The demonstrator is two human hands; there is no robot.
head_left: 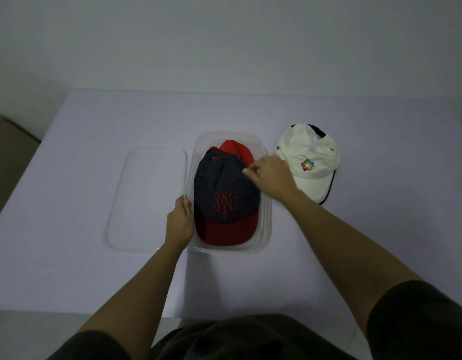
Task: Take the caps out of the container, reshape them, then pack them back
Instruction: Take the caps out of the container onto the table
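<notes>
My left hand [180, 222] grips the left wall of the clear container [266, 224] at frame centre, thumb over the rim, I judge so the container won't slide as I lift. My right hand [270, 178] has its fingers curled, pinching the crown of the dark cap [224, 188], which sits on a red cap [237, 152] inside. The white cap [307, 162] lies out on the table [94, 126], right of the container. The lid [146, 198] lies left, out of the way.
</notes>
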